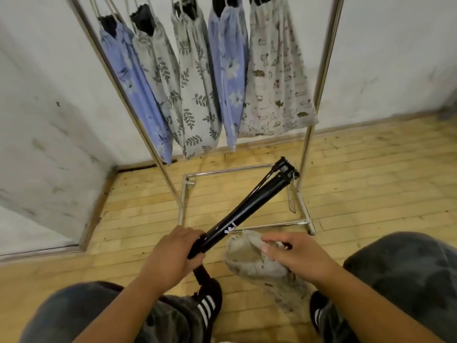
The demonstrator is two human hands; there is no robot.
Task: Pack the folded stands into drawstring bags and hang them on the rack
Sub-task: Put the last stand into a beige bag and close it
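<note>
Low and just under centre, held off the floor: folded stand (249,206), black and slim, legs tucked tight against the tube, a small white mark on the tube just above the grip. Slanted from its near end at 6 o'clock up toward 1 o'clock, knobbed far tip ending over the rack's base frame (230,170). Gripped near the lower end by left hand (173,256), fingers wrapped round the tube, a short black stub poking out below the fist. Pinched just beside it, at 5 o'clock, by right hand (296,258): drawstring bag (249,261), pale grey-beige, crumpled and limp, sagging toward the right shoe. Hands apart, each clamped on its own thing.

Underneath, floor (371,181) of yellowish wooden strips, scuffed and speckled with dirt. Behind, wall (395,45), white and stained, turning a corner at 9 o'clock.

Stood against that wall, rack (319,78) of shiny metal tube, uprights rising toward 11 and 1 o'clock. Hung from its top at 12 o'clock, five hanging bags (195,95) in a row, all filled: blue floral, two grey with leaf print, blue floral again, then a pale one with small animal drawings. Dark ends showed at their gathered mouths.

At 6 o'clock, black shoes (207,308) with white stripes; knees (408,268) in grey-blue denim at 7 and 4 o'clock.
</note>
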